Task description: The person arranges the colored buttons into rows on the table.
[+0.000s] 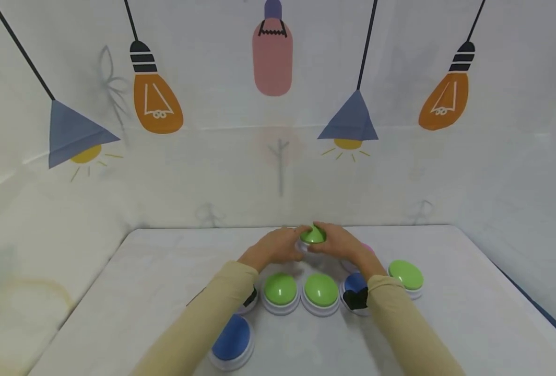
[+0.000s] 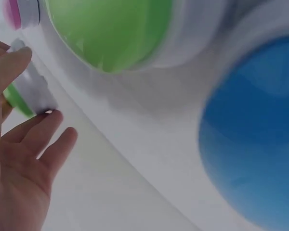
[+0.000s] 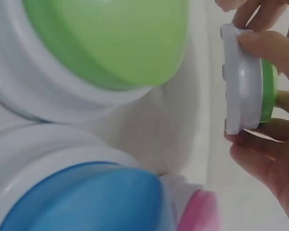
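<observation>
Raised green button (image 1: 312, 236) — pinched by left hand (image 1: 278, 246), right hand (image 1: 341, 243); slack grip might drop it toward neighbouring button (image 1: 321, 289) just short of hands.

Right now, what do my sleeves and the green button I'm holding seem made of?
Sleeves: probably soft fabric, matte, since they show no shine and end in cuffs; fiber unclear.
Green button: likely hard, glossy plastic, since it catches a highlight on top and its white base looks smooth.
</observation>
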The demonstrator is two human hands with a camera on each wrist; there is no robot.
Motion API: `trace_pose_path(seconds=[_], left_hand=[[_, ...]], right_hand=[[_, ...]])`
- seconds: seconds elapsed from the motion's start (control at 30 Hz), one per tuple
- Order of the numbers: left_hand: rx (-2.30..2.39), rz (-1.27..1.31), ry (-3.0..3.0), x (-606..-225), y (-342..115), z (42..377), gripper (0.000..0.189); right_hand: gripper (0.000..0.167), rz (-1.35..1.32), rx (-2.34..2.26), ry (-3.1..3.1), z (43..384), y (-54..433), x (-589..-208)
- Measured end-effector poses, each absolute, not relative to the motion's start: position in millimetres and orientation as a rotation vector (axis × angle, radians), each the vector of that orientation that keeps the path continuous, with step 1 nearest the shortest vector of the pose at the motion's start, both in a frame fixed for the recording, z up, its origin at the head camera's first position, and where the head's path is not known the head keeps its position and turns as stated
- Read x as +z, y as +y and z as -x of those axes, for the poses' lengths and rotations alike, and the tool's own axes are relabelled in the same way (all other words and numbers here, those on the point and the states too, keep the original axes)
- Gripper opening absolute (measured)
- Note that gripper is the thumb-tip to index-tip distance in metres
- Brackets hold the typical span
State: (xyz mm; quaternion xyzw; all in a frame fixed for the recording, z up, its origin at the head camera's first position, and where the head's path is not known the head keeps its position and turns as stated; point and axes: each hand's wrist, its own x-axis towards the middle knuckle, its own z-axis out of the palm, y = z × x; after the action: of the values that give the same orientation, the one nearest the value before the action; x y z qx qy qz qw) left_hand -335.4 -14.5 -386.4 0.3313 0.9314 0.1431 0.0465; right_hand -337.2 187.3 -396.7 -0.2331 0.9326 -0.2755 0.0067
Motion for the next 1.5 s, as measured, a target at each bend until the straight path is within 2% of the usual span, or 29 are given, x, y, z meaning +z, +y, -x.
trace_pose_path(seconds=[0.2, 0.43, 1.13, 1.5], left_hand=[[0.465, -1.130, 2.890, -381, -29, 330, 0.073], [0.450, -1.225, 2.931, -379, -39, 321, 0.071], [0.314, -1.675, 3.175, -378, -68, 284, 0.060], [0.281, -1.934, 3.266, -380, -75, 264, 0.056]], right_hand=[[0.079, 0.624, -0.976, 2.823, 326, 183, -385], [0.083, 0.624, -0.965, 2.785, 313, 178, -374], [0.076, 0.896, -0.955, 2.816, 273, 162, -356], [0.078, 0.925, -0.905, 2.871, 252, 159, -353]])
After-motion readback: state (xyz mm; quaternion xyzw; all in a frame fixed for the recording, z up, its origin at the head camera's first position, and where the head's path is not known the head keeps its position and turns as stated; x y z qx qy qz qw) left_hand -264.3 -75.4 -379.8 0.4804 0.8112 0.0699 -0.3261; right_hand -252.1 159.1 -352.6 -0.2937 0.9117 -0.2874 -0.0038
